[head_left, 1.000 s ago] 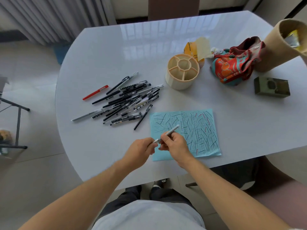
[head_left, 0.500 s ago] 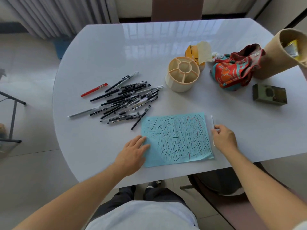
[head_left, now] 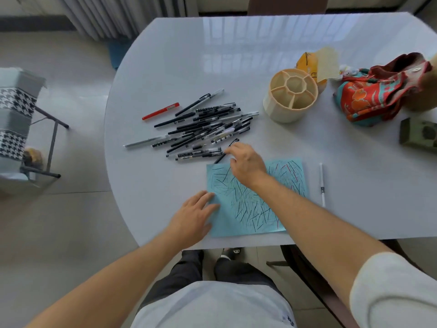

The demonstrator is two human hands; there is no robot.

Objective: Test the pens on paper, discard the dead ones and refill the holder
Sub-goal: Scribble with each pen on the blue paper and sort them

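Note:
A blue paper covered in pen strokes lies near the front edge of the white table. My left hand rests flat on the paper's left edge. My right hand reaches over the paper's top, its fingertips pinching a black pen that still lies on the table at the near side of the pen pile. A red pen lies at the pile's far left. One white pen lies alone to the right of the paper. The cream holder stands with nothing in its compartments.
A colourful cloth bag, a yellow packet and a green box sit at the table's right. A stool with houndstooth fabric stands on the floor to the left. The table's front edge runs just below the paper.
My right hand laid the white pen down to the right of the paper, then crossed left to the black pen. My left hand has stayed on the paper's left edge.

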